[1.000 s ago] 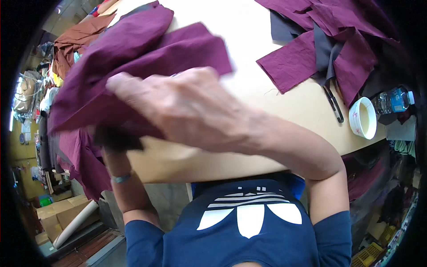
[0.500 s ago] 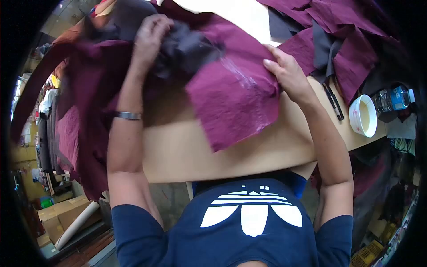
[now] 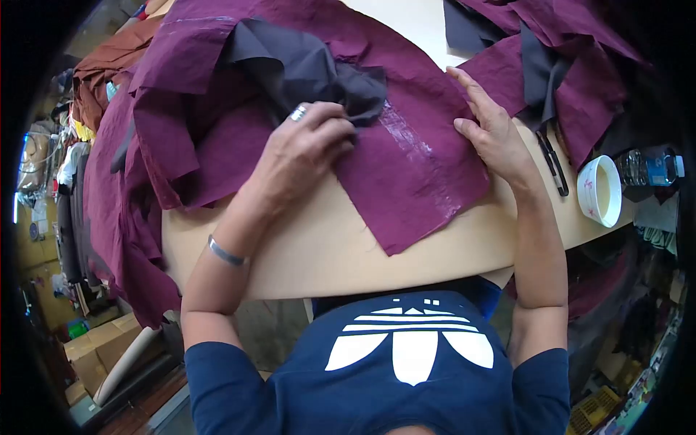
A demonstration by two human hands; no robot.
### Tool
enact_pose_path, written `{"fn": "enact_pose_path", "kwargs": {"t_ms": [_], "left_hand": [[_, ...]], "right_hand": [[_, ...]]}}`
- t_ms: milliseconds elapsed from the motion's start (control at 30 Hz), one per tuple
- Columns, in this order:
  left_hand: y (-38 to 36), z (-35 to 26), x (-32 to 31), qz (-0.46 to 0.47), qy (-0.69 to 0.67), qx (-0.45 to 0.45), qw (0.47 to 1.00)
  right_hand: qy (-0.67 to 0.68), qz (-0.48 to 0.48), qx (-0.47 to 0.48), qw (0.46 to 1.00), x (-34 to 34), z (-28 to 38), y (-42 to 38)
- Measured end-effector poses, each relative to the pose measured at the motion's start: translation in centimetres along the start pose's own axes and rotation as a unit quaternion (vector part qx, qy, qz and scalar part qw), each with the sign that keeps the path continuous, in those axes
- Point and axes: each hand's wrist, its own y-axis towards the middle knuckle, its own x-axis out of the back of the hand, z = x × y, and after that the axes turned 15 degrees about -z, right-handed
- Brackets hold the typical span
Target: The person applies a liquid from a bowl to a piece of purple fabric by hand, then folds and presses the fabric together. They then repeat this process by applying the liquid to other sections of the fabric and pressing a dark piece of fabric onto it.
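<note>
A large maroon cloth lies across the table, its near corner pointing toward me. A pale, shiny streak crosses this part. Crumpled dark grey cloth lies on top of the maroon cloth. My left hand is closed, its curled fingers at the lower edge of the dark grey cloth; the fingertips are partly hidden. At the maroon cloth's right edge, my right hand rests with fingers stretched out and thumb apart, touching the cloth without gripping it.
More maroon and dark cloth is heaped at the back right. A black pen, a white bowl with pale contents and a plastic bottle stand or lie at the right. Maroon cloth hangs over the table's left edge.
My left hand has come down and right, toward me, from the upper left. The cloth at the left now lies more spread out. My right hand has shifted slightly right and its fingers have straightened.
</note>
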Motion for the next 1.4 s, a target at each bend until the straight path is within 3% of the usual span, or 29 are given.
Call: {"fn": "enact_pose_path", "kwargs": {"t_ms": [100, 133, 200, 267, 300, 333, 400, 433, 533, 667, 800, 900, 1067, 1133, 1233, 1300, 1400], "left_hand": [[0.2, 1.6, 1.5, 0.005, -0.129, 0.103, 0.986], [0.3, 2.1, 2.6, 0.027, -0.163, 0.125, 0.978], [-0.6, 2.9, 5.1, 0.017, -0.243, 0.335, 0.91], [-0.4, 3.5, 5.9, 0.02, -0.099, 0.384, 0.918], [-0.4, 3.4, 5.6, 0.02, 0.001, 0.348, 0.937], [-0.3, 2.9, 5.3, -0.054, 0.024, 0.277, 0.959], [-0.2, 1.1, 4.2, -0.195, 0.065, 0.125, 0.971], [0.0, 0.8, 4.1, -0.234, 0.126, -0.014, 0.964], [0.6, -1.6, 2.7, -0.179, 0.055, -0.16, 0.969], [0.1, -1.2, -0.8, -0.004, 0.033, -0.064, 0.997], [-0.7, -0.4, -1.4, -0.036, -0.007, 0.0, 0.999], [-1.3, -0.4, -0.8, -0.024, 0.003, 0.046, 0.999], [-2.9, -1.8, 1.8, 0.027, 0.024, 0.132, 0.991], [-2.9, -2.6, 2.5, 0.054, 0.044, 0.136, 0.988], [-1.1, -3.6, 2.4, 0.027, 0.086, -0.046, 0.995], [0.6, -3.1, 1.3, 0.019, 0.038, -0.138, 0.99], [3.2, -1.9, -0.2, 0.155, -0.017, -0.084, 0.984]], "right_hand": [[-0.042, 0.081, -0.124, 0.988, 1.0, 1.8, 0.2], [-0.053, 0.09, -0.085, 0.991, 1.4, 1.6, 0.3], [-0.069, 0.107, -0.01, 0.992, 2.1, 1.0, 0.3], [-0.145, 0.103, -0.008, 0.984, 2.0, 1.8, 0.4], [-0.199, 0.095, 0.009, 0.975, 1.8, 2.5, 0.3], [-0.253, 0.085, 0.027, 0.963, 1.5, 3.0, 0.4], [-0.198, 0.031, 0.116, 0.973, 0.6, 2.9, 0.5], [-0.171, 0.003, 0.159, 0.972, 0.1, 3.0, 0.6], [-0.093, 0.028, 0.114, 0.989, -1.8, 4.3, 0.9], [-0.181, -0.03, 0.138, 0.973, -3.6, 1.8, 3.3], [-0.22, -0.019, 0.067, 0.973, -3.9, 1.0, 3.2], [-0.216, -0.015, 0.083, 0.973, -3.0, 2.4, 1.1], [-0.129, 0.084, 0.02, 0.988, -0.3, 3.0, -2.3], [-0.075, 0.066, 0.01, 0.995, -0.2, 2.2, -2.9], [-0.245, -0.004, 0.142, 0.959, -0.3, 1.7, -2.9], [-0.26, -0.039, 0.187, 0.947, -0.9, 0.9, -3.0], [-0.271, -0.044, 0.19, 0.943, -1.1, 0.3, -3.4]]}}
